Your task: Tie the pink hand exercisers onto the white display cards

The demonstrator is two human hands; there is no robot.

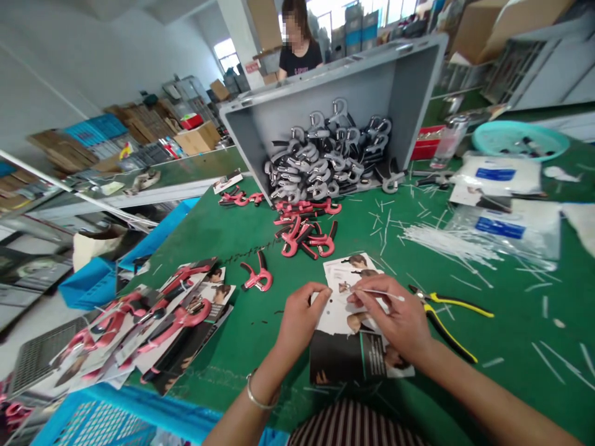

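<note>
A stack of printed cards [346, 356] lies in front of me, with small holes in the white part. My left hand [300, 313] is closed at the left edge of the top card, thumb and forefinger pinching it. My right hand [395, 313] is closed over the card's right side, with a thin white cable tie [383, 293] between thumb and fingers. To the right lie yellow-handled cutting pliers [449, 322]. One red-and-black hand grip exerciser [258, 277] lies left of the cards, and several more lie farther back.
A tipped grey crate [409, 99] holds several grey hand grips. Loose cable ties [446, 244] lie on the green table [195, 232] at right, near plastic bags [506, 232] and a turquoise basin [488, 133]. Carded red grips [171, 322] pile up at left, above a blue basket [116, 421]. Another person stands behind the crate.
</note>
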